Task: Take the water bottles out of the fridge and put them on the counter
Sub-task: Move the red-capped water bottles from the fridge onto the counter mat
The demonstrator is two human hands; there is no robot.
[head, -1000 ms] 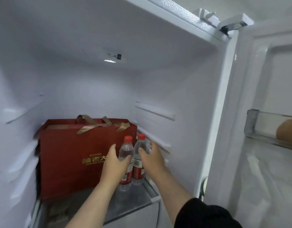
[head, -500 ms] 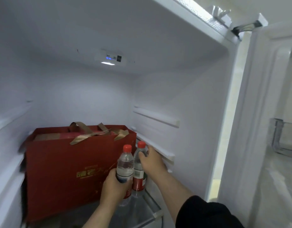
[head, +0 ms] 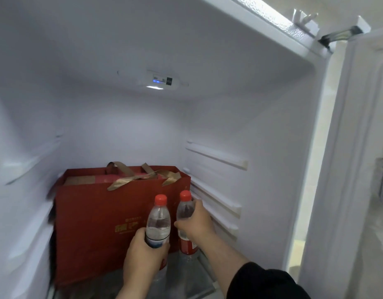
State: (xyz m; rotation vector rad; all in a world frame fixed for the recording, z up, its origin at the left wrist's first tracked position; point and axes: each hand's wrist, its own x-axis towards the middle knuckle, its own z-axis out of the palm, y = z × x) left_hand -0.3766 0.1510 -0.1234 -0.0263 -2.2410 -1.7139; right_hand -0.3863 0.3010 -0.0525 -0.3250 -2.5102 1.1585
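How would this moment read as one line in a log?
stage: grasping in fridge | left hand: shut on left bottle | right hand: shut on right bottle | beside: red gift bag | counter: not in view

- Water bottles [head: 158, 221] [head: 184, 209]: clear glossy plastic, smooth red plastic caps, printed film labels.
- Gift bag [head: 100, 223]: matt red paper, gold print; flat ribbon handles [head: 130, 175] with a dull gold sheen.
- Fridge liner [head: 240, 117]: smooth white plastic, slight gloss.
- Shelf [head: 192, 275]: clear glass.

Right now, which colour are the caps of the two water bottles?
Red, both caps, seen in the head view.
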